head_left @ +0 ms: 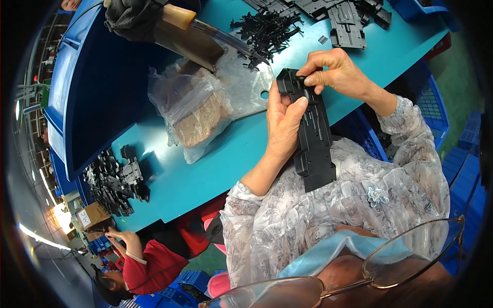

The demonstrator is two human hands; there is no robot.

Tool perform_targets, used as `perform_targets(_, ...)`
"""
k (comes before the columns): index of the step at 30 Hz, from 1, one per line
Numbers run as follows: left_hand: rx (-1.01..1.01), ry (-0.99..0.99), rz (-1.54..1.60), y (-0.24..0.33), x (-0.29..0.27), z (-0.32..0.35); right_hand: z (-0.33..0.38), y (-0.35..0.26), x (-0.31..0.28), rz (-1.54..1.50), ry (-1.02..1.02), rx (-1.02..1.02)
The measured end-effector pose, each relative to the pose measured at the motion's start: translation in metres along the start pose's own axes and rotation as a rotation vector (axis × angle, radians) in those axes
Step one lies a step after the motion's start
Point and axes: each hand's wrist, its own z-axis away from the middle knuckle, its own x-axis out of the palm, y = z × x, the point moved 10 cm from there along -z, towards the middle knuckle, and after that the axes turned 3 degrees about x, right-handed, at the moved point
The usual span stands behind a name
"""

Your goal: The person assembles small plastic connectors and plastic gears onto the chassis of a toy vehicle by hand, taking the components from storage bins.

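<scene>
Wire-rimmed glasses (pixel 345 288) sit nearest; beyond, over the teal table's (pixel 172 187) near edge, the left hand (pixel 283 123) grips a long black part (pixel 314 134) while the right hand's (pixel 335 76) bent fingers, their hold unclear, touch its far end, seemingly a fitting step calling for careful pressing.

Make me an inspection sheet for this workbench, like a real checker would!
Surface: turquoise tabletop, with a metal plate on it.
Job's things: long black molded plastic panel, held up.
Clutter: pile of small black plastic pieces, more black panels, clear plastic bag with brown contents, wooden-handled tool.
Hands: left hand grips the panel; right hand has fingertips at its upper end, anything pinched hidden.
Cables: nothing seen for certain.
Surroundings: large blue bin, co-worker in red, blue crates.
</scene>
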Motion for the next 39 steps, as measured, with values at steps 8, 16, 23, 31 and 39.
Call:
perform_targets(8, -0.003, -0.008, 0.040, -0.003, -0.004, 0.000, 0.030, -0.064, 0.019, 0.862, 0.243, -0.682)
perform_targets(16, 0.008, 0.013, 0.019, 0.002, -0.002, 0.000, 0.018, -0.051, 0.017, 0.679, 0.117, -0.476)
perform_targets(23, -0.006, 0.002, -0.005, 0.003, 0.000, 0.000, 0.016, -0.055, 0.020, 0.806, 0.075, -0.488)
perform_targets(31, 0.000, -0.008, -0.035, 0.003, -0.001, 0.002, 0.006, -0.048, 0.023, 0.763, -0.064, -0.394)
perform_targets(39, 0.007, 0.006, -0.036, 0.000, 0.001, 0.003, 0.003, -0.045, 0.020, 0.633, -0.128, -0.233)
